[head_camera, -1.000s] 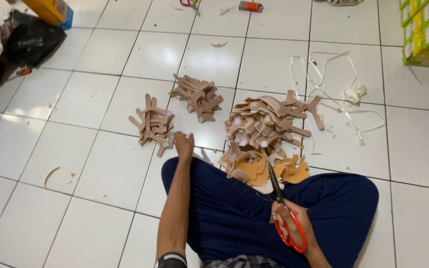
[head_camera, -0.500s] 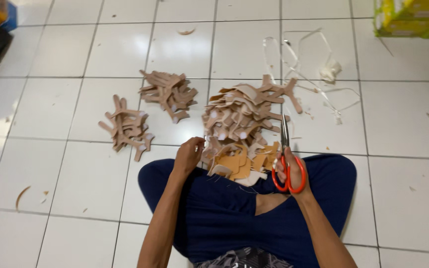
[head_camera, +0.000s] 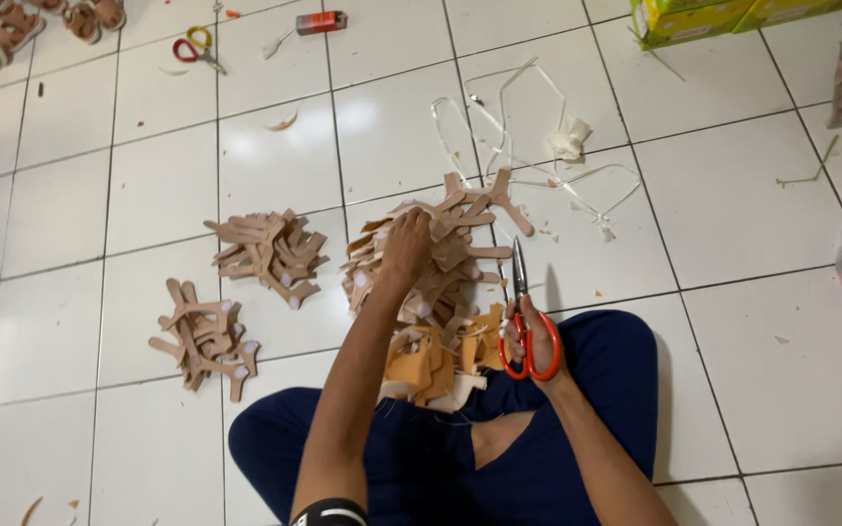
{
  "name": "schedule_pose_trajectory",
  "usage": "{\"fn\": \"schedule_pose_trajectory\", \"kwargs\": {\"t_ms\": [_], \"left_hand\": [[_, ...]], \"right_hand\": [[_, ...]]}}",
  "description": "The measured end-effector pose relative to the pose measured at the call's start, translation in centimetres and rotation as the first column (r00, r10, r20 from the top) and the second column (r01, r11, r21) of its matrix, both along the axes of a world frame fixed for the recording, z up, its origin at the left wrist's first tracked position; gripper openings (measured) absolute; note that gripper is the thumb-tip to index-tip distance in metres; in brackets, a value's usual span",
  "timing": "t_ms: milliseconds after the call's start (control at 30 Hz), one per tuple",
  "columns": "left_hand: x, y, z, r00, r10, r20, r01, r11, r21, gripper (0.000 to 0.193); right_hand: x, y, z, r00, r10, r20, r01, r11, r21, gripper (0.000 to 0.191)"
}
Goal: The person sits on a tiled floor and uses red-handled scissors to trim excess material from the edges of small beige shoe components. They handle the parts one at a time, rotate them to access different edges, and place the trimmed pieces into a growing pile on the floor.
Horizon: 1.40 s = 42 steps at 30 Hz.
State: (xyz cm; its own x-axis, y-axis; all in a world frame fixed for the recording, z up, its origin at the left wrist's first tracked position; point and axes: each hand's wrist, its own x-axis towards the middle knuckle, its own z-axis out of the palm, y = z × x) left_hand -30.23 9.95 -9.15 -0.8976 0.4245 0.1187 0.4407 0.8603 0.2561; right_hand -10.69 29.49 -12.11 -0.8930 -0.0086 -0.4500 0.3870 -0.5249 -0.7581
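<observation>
Sat cross-legged on the white tiled floor [head_camera: 129, 448] in dark blue trousers [head_camera: 577, 390], nearest the camera. Gripped the orange-handled scissors [head_camera: 526, 321] in the right hand [head_camera: 530, 336], fingers clenched through the loops, blades shut and pointing up and away, just beside the knee. Reached with the left hand [head_camera: 406, 244] onto the big heap of tan strap pieces [head_camera: 440, 263], fingers curled down into the top layer (whether already grasping one piece or only pressing on the pile, could not tell). Risked, by judgement, tugging several tangled pieces loose at once and spilling the heap toward the yellow-backed pieces [head_camera: 431, 360] lying against the lap. Risked, too, a nick to the reaching forearm, with the blade tips standing so near the heap. Lay farther left: two smaller sorted piles [head_camera: 265, 253] [head_camera: 202, 336], well apart from the heap, easily muddled by a slide. Beyond, white offcut strips [head_camera: 538, 146], a second pair of scissors [head_camera: 195, 47], and green-yellow boxes [head_camera: 694, 19] at the far edge.
</observation>
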Motion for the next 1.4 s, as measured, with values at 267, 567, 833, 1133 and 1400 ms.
{"fn": "schedule_pose_trajectory", "kwargs": {"t_ms": [267,567,833,1133,1400], "left_hand": [[-4.3,5.6,1.0,0.952,-0.075,0.296,0.183,0.917,-0.354,0.055],[-2.7,5.1,1.8,0.955,-0.298,-0.008,0.268,0.869,-0.416,0.026],[13.1,-4.6,5.1,0.963,0.195,0.185,-0.262,0.835,0.484,0.016],[29.3,-10.7,5.0,0.801,0.447,0.398,-0.587,0.456,0.669,0.020],[31.4,-10.9,6.5,0.755,0.253,0.604,-0.654,0.336,0.677,0.027]], "right_hand": [[-1.6,1.2,-0.1,1.000,-0.024,-0.006,0.024,1.000,-0.016,0.049],[-1.7,1.0,-0.3,0.997,-0.071,-0.015,0.071,0.997,-0.027,0.047],[0.7,-0.3,0.9,0.998,-0.015,-0.065,0.020,0.997,0.074,0.046],[14.1,-7.8,2.5,0.939,0.331,0.096,-0.327,0.944,-0.050,0.051],[15.8,-9.9,-0.8,0.926,0.320,0.198,-0.316,0.947,-0.055,0.051]]}}
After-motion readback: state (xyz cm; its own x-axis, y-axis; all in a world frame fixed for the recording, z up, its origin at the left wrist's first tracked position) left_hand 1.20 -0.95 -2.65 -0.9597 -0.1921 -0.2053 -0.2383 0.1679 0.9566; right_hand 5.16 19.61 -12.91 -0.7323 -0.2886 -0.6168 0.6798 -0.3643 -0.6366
